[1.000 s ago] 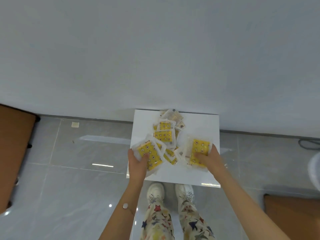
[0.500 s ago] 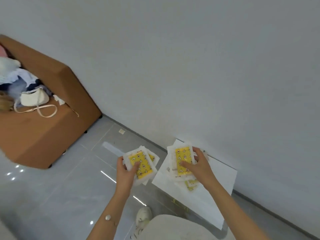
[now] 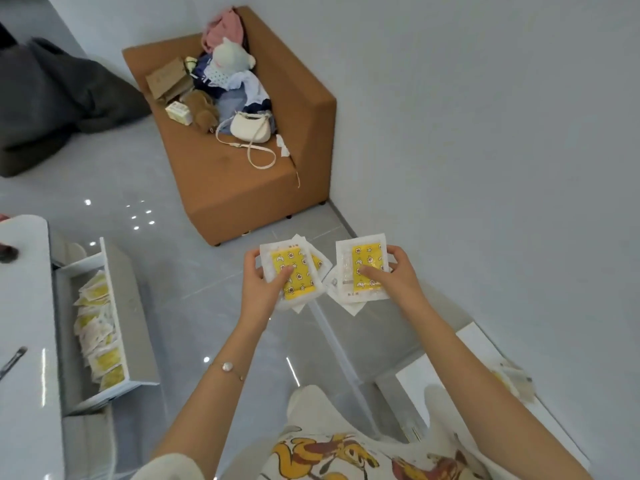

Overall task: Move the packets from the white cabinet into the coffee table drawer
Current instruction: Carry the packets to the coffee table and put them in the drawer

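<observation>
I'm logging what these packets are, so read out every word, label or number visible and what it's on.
Nothing can be quoted.
Left packets, in left hand: small print, too blurred.
Right packets, in right hand: small print, too blurred.
Brown box on sofa: faint marks, unreadable.
White carton beside it: print too small.

The floor tiles (image 3: 194,299) are glossy; the packets (image 3: 298,258) look like clear plastic; the armchair (image 3: 249,192) at eleven o'clock is matt cloth.

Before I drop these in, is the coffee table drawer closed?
No, the drawer stands pulled open with yellow packets lying inside.
</observation>
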Motion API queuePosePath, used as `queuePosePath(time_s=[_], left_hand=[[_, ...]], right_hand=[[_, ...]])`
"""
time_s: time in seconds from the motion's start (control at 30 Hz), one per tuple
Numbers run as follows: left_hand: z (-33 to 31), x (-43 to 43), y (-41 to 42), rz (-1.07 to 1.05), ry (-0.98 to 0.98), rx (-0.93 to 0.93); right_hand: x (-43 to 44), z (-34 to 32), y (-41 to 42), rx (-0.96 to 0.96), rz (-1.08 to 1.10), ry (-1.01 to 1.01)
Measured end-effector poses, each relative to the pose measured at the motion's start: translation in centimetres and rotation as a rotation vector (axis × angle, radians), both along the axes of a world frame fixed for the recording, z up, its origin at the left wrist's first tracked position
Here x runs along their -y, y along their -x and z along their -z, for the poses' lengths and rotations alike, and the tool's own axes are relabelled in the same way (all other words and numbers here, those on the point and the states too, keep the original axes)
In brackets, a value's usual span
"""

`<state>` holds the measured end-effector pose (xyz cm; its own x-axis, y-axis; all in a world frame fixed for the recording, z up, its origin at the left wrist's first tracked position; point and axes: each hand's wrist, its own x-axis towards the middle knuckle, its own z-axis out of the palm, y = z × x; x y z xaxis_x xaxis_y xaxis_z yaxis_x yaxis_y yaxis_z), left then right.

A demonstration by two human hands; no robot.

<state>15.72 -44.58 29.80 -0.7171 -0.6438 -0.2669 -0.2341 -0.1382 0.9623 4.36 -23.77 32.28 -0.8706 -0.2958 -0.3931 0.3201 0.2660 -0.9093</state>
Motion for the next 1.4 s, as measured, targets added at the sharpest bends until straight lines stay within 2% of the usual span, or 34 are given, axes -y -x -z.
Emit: queuePosePath(time_s=[0.33,0.53,1.07,1.4], left_hand=[[0.1,15.3,-3.8,-0.304,-0.061,-0.007],[1.5,21.7,-5.2,-0.493,-0.11,-0.01],[1.9,34.4,-1.9,-0.993,-0.137,-0.036],[3.3,40.1,-6.4,-1.316,-0.12,0.014]], right_hand=[[18.1,0.5,2.0,0.052,-0.143,0.015],[27.8,1.3,4.1,0.045,-0.336,-0.015],[51.6,0.5,13.2,-0.004,-0.845,-0.008],[66.3,1.8,9.5,0.001,-1.139,-0.022]])
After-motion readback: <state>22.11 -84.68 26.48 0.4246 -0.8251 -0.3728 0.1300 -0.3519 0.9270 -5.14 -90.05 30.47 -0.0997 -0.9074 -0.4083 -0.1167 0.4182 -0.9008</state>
